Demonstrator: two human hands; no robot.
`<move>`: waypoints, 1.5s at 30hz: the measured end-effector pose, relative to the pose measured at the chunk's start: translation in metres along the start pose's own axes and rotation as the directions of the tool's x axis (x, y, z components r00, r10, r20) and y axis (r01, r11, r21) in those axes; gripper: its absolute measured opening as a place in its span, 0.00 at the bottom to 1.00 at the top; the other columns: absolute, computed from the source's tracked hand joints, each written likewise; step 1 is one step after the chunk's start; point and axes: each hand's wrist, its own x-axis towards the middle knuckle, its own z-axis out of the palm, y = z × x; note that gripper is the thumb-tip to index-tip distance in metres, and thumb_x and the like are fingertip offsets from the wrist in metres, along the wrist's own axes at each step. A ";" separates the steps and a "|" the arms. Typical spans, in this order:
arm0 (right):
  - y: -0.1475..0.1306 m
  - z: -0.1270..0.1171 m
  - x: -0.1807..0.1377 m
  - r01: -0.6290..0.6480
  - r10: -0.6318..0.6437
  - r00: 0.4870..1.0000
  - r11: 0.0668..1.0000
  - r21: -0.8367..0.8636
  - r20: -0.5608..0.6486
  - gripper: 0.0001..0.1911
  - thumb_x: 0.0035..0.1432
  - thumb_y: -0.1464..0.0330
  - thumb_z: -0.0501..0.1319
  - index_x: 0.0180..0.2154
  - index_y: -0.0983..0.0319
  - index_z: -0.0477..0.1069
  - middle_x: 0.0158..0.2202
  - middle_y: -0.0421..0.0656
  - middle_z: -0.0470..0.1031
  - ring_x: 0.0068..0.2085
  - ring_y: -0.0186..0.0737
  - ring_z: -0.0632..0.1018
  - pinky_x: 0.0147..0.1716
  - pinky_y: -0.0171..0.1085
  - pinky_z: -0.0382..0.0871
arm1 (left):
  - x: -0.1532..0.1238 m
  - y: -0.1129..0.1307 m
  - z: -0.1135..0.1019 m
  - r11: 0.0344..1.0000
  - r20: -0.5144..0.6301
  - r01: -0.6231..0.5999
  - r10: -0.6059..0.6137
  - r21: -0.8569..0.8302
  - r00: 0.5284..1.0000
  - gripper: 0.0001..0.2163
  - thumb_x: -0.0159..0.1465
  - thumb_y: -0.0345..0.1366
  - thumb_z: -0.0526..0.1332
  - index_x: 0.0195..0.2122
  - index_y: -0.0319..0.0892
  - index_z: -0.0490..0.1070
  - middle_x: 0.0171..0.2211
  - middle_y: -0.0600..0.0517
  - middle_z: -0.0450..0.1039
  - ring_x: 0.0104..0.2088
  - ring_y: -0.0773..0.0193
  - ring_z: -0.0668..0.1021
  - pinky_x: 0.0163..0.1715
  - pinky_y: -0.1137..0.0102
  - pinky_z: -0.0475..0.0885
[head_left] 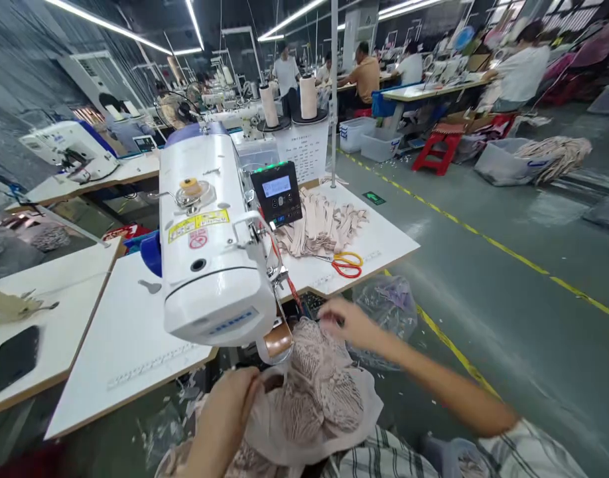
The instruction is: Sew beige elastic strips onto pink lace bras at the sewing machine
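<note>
Across my lap and below the sewing machine [215, 232] lies a gathered beige lace garment [324, 378], with sheer edging around it. My left hand [235, 398] is closed on the cloth at the garment's left side, close under the machine head. At the garment's upper right edge is my right hand [347, 323], slightly blurred, its fingers bent at the lace; whether they grip it I cannot tell. A copper-coloured cylinder [278, 340] on the machine's end sits just above the lace.
Beige fabric strips [324, 222] are heaped on the white table [389, 245], beside scissors [348, 264] with red and yellow handles. A control panel [277, 192] stands behind the machine. A phone [14, 358] lies on the left table. A plastic bag [389, 312] hangs at right.
</note>
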 end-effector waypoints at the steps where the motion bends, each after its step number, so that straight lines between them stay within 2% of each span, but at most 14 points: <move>1: -0.011 0.016 -0.016 0.050 -0.064 0.995 0.985 0.165 0.080 0.09 0.61 0.61 0.62 0.42 0.55 0.77 0.37 0.42 0.79 0.37 0.42 0.80 0.37 0.40 0.76 | -0.002 0.005 0.008 0.994 -0.068 -0.079 0.085 0.080 0.994 0.13 0.68 0.37 0.51 0.31 0.46 0.73 0.30 0.47 0.79 0.31 0.55 0.80 0.30 0.66 0.73; 3: -0.030 0.044 -0.045 0.071 -0.123 0.977 0.958 0.278 0.174 0.15 0.57 0.54 0.65 0.42 0.54 0.77 0.38 0.42 0.79 0.39 0.43 0.79 0.37 0.40 0.76 | -0.005 0.020 0.022 0.965 -0.155 -0.200 0.226 0.170 0.962 0.15 0.70 0.37 0.50 0.27 0.45 0.70 0.27 0.48 0.76 0.29 0.57 0.78 0.30 0.66 0.70; 5: -0.046 0.064 -0.064 0.032 -0.124 0.970 0.919 0.393 0.211 0.25 0.52 0.45 0.65 0.43 0.56 0.76 0.40 0.45 0.78 0.42 0.46 0.79 0.42 0.43 0.76 | -0.007 0.036 0.033 0.960 -0.143 -0.227 0.250 0.163 0.958 0.16 0.71 0.37 0.49 0.26 0.44 0.67 0.21 0.50 0.72 0.23 0.60 0.75 0.25 0.68 0.64; 6: -0.053 0.071 -0.068 -0.014 -0.098 0.975 0.869 0.494 0.201 0.30 0.52 0.41 0.62 0.44 0.58 0.75 0.41 0.46 0.77 0.43 0.47 0.78 0.44 0.44 0.75 | -0.007 0.044 0.037 0.970 -0.148 -0.195 0.216 0.144 0.965 0.17 0.71 0.38 0.49 0.25 0.45 0.66 0.19 0.51 0.70 0.22 0.61 0.73 0.23 0.69 0.61; 8: -0.063 0.078 -0.069 -0.152 0.052 0.986 0.686 0.712 0.161 0.34 0.56 0.37 0.54 0.45 0.59 0.74 0.40 0.47 0.77 0.43 0.47 0.78 0.45 0.44 0.74 | -0.003 0.059 0.041 0.995 -0.143 -0.102 0.104 0.018 0.984 0.16 0.70 0.40 0.49 0.25 0.45 0.63 0.19 0.52 0.68 0.22 0.62 0.72 0.23 0.69 0.58; 10: -0.070 0.078 -0.062 -0.258 0.242 0.958 0.482 0.837 0.155 0.30 0.60 0.40 0.52 0.44 0.58 0.72 0.37 0.45 0.76 0.40 0.43 0.77 0.41 0.41 0.74 | 0.002 0.070 0.042 0.981 -0.129 0.018 -0.043 -0.192 0.991 0.16 0.70 0.40 0.48 0.23 0.46 0.59 0.18 0.54 0.64 0.20 0.65 0.69 0.23 0.70 0.57; 12: -0.075 0.070 -0.048 -0.294 0.335 0.929 0.409 0.864 0.157 0.22 0.61 0.46 0.57 0.40 0.58 0.71 0.34 0.41 0.75 0.35 0.38 0.76 0.36 0.36 0.72 | 0.006 0.078 0.041 0.904 -0.114 0.140 -0.202 -0.405 0.973 0.17 0.70 0.41 0.47 0.23 0.46 0.55 0.18 0.56 0.61 0.20 0.67 0.66 0.23 0.71 0.57; 15: -0.077 0.055 -0.023 -0.275 0.330 0.937 0.492 0.826 0.116 0.15 0.57 0.54 0.63 0.35 0.59 0.69 0.30 0.38 0.72 0.30 0.34 0.72 0.31 0.33 0.68 | 0.007 0.079 0.041 0.788 -0.116 0.240 -0.364 -0.567 0.924 0.18 0.71 0.43 0.47 0.23 0.45 0.57 0.19 0.57 0.60 0.21 0.67 0.66 0.23 0.72 0.59; 18: -0.070 0.046 0.004 -0.249 0.290 0.954 0.644 0.723 0.070 0.11 0.57 0.59 0.63 0.33 0.59 0.66 0.26 0.35 0.69 0.27 0.31 0.68 0.28 0.32 0.63 | 0.003 0.067 0.042 0.819 -0.173 0.276 -0.409 -0.504 0.896 0.14 0.69 0.45 0.52 0.34 0.44 0.71 0.21 0.57 0.67 0.22 0.66 0.69 0.25 0.73 0.62; 21: -0.060 0.045 0.028 -0.204 0.210 0.976 0.749 0.631 0.066 0.10 0.57 0.62 0.62 0.33 0.60 0.65 0.24 0.34 0.68 0.26 0.30 0.67 0.29 0.32 0.62 | 0.001 0.052 0.045 0.928 -0.274 0.233 -0.314 -0.292 0.909 0.15 0.69 0.44 0.56 0.50 0.44 0.75 0.27 0.53 0.77 0.27 0.64 0.75 0.30 0.72 0.65; 24: -0.053 0.047 0.047 -0.174 0.149 0.985 0.799 0.576 0.091 0.08 0.56 0.64 0.60 0.34 0.60 0.65 0.25 0.34 0.68 0.28 0.32 0.69 0.30 0.33 0.62 | 0.003 0.040 0.047 0.987 -0.333 0.151 -0.161 -0.055 0.929 0.17 0.71 0.41 0.52 0.51 0.44 0.78 0.28 0.50 0.80 0.26 0.64 0.77 0.30 0.71 0.64; 28: -0.051 0.045 0.064 -0.114 0.077 0.992 0.881 0.458 0.099 0.06 0.56 0.65 0.60 0.34 0.61 0.68 0.23 0.35 0.67 0.30 0.35 0.70 0.34 0.35 0.64 | 0.010 0.031 0.046 0.986 -0.424 0.104 -0.038 0.133 0.905 0.17 0.72 0.40 0.52 0.50 0.43 0.80 0.22 0.52 0.78 0.20 0.66 0.74 0.24 0.71 0.60; 37: -0.048 0.046 0.078 -0.055 0.013 0.994 0.921 0.386 0.111 0.03 0.57 0.70 0.59 0.36 0.61 0.70 0.22 0.35 0.68 0.29 0.40 0.72 0.44 0.43 0.70 | 0.019 0.028 0.040 0.966 -0.487 0.058 0.075 0.252 0.870 0.15 0.70 0.37 0.55 0.45 0.41 0.82 0.20 0.53 0.78 0.16 0.68 0.72 0.19 0.71 0.57; 45: -0.046 0.051 0.079 -0.047 0.006 0.995 0.896 0.442 0.095 0.02 0.58 0.68 0.59 0.34 0.60 0.67 0.21 0.35 0.64 0.26 0.38 0.69 0.38 0.43 0.73 | 0.021 0.025 0.039 0.966 -0.485 0.035 0.097 0.257 0.869 0.15 0.70 0.37 0.55 0.43 0.39 0.82 0.18 0.53 0.76 0.16 0.67 0.71 0.19 0.70 0.57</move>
